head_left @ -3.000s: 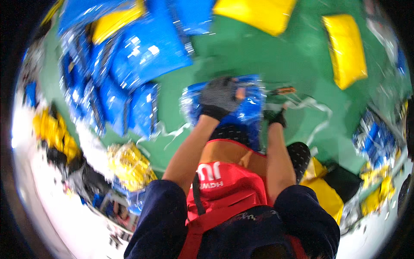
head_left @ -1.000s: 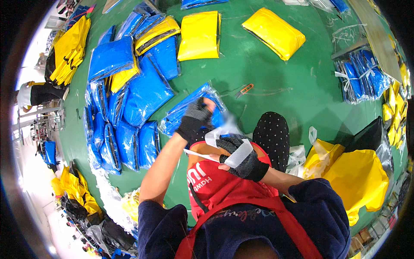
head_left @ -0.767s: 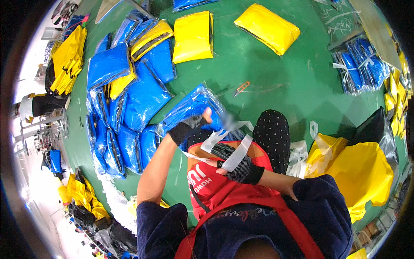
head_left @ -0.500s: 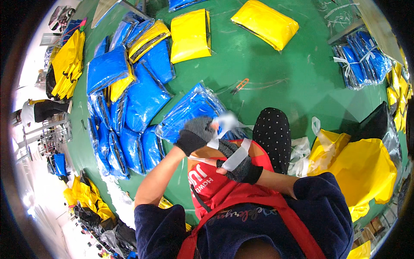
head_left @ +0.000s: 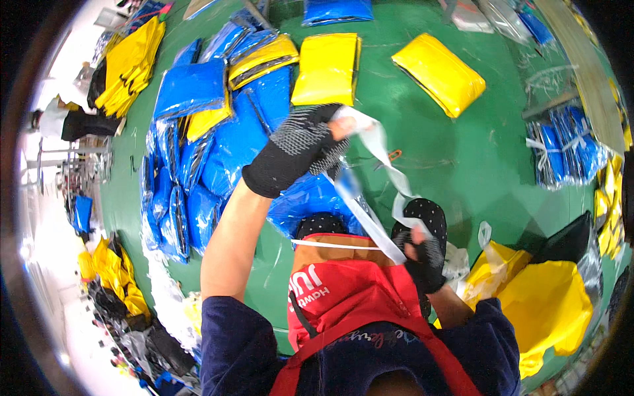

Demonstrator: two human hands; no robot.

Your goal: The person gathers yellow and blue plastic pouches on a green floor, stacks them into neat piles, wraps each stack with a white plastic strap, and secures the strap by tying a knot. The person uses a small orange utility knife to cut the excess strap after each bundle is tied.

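Observation:
A long white plastic strip [head_left: 377,140] is stretched between my hands, with one length curling loosely and another running straight and taut. My left hand [head_left: 295,146], in a black-and-grey glove with bare fingertips, is raised over the blue packs and pinches the strip. Lower down beside my knee, my right hand [head_left: 424,259], gloved the same way and slightly blurred, is closed around the strip. Below my left hand, between my legs, lies a clear-wrapped blue pack [head_left: 300,206]. A thin white band [head_left: 337,245] crosses the top of my red apron [head_left: 356,290].
Blue packs [head_left: 191,91] are heaped at the left, with yellow packs [head_left: 327,69] among and beyond them. Another yellow pack [head_left: 441,74] lies on the green floor [head_left: 489,158]. Tied blue bundles [head_left: 560,148] stand far right; yellow sheeting [head_left: 548,310] is near right. Someone stands far left.
My hands have moved apart: the left up and away, the right to the right and slightly down, drawing the white strip out between them. The whole view has shifted a little.

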